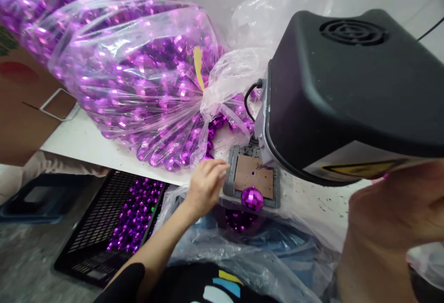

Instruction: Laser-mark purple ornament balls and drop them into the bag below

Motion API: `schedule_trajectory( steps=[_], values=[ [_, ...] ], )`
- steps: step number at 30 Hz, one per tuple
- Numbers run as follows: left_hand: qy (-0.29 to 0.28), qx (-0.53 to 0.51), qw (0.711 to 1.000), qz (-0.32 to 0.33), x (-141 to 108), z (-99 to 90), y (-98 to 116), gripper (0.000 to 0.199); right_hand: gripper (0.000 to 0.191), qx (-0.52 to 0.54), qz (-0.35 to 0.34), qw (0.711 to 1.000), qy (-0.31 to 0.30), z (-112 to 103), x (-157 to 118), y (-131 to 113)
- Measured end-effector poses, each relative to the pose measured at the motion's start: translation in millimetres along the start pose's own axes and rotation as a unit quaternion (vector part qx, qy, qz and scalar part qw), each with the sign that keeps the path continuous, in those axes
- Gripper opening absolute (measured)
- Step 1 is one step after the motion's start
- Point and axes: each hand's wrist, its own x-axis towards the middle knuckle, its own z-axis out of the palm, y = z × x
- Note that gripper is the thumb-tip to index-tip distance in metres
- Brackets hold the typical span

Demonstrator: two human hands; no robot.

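My left hand (207, 185) is beside the left edge of a grey machine base, its fingers curled together. Whatever may be between its fingertips is too small to make out. On the base lies a brown plate (253, 173) with a small dark hole. A shiny purple faceted ball (252, 198) is at the plate's front edge. My right hand (395, 206) is raised at the right, close to the underside of the black machine housing (350, 85). Its fingers are blurred and partly hidden by the housing, with a bit of pink showing near them.
A large clear bag (138, 71) of purple faceted balls, tied at its neck, lies on the white table (83, 132). Below is a black crate (90, 229) with small purple pieces. A cardboard box (27, 99) and another person's sleeve (48, 169) are at the left.
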Motion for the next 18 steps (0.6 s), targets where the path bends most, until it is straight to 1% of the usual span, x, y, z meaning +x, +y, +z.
schedule_trajectory(
  steps=[1, 2, 4, 5, 6, 7, 8, 9, 10, 12, 13, 14, 15, 16, 17, 18],
  values=[
    [-0.005, 0.075, 0.997, -0.022, 7, -7.1, -9, 0.026, 0.052, -0.018, -0.036, 0.999, 0.011, 0, 0, -1],
    [-0.035, 0.148, 0.988, -0.041, 13, -11.8, -17, 0.025, 0.05, -0.03, -0.066, 0.997, 0.018, 0, 0, -1],
    [-0.131, 0.26, 0.955, -0.061, 23, -14.1, -29, 0.025, 0.047, -0.033, -0.1, 0.994, 0.021, 2, 1, 0],
    [-0.176, 0.295, 0.937, -0.06, 27, -12.6, -32, 0.027, 0.046, -0.034, -0.108, 0.993, 0.021, 2, 1, 0],
    [-0.208, 0.318, 0.923, -0.056, 29, -10.2, -33, 0.032, 0.046, -0.037, -0.112, 0.993, 0.019, 2, 2, 1],
    [-0.228, 0.33, 0.915, -0.054, 30, -7.7, -34, 0.035, 0.046, -0.039, -0.116, 0.992, 0.018, 2, 2, 1],
    [-0.234, 0.333, 0.912, -0.054, 31, -5.7, -34, 0.038, 0.047, -0.045, -0.115, 0.992, 0.017, 2, 3, 1],
    [-0.23, 0.325, 0.916, -0.058, 32, -4.9, -34, 0.04, 0.048, -0.052, -0.114, 0.992, 0.017, 2, 3, 1],
    [-0.215, 0.303, 0.926, -0.064, 33, -5.5, -33, 0.041, 0.049, -0.058, -0.11, 0.992, 0.018, 2, 4, 2],
    [-0.147, 0.215, 0.962, -0.078, 36, -11.0, -33, 0.046, 0.049, -0.06, -0.104, 0.993, 0.017, 2, 7, 3],
    [-0.101, 0.149, 0.98, -0.087, 38, -15.2, -32, 0.049, 0.049, -0.057, -0.108, 0.992, 0.016, 3, 9, 4],
    [-0.055, 0.072, 0.991, -0.104, 39, -19.8, -30, 0.05, 0.049, -0.055, -0.115, 0.992, 0.016, 4, 12, 5],
    [-0.016, -0.019, 0.991, -0.128, 39, -23.9, -27, 0.051, 0.049, -0.055, -0.122, 0.991, 0.015, 6, 15, 6],
    [0.009, -0.118, 0.98, -0.162, 39, -27.2, -24, 0.05, 0.051, -0.055, -0.123, 0.991, 0.012, 8, 18, 7],
    [0.018, -0.222, 0.954, -0.202, 37, -29.1, -20, 0.049, 0.053, -0.055, -0.117, 0.992, 0.007, 10, 21, 8],
    [0.009, -0.325, 0.914, -0.242, 36, -29.6, -16, 0.049, 0.056, -0.054, -0.106, 0.993, 0.003, 12, 24, 8]
  ],
)
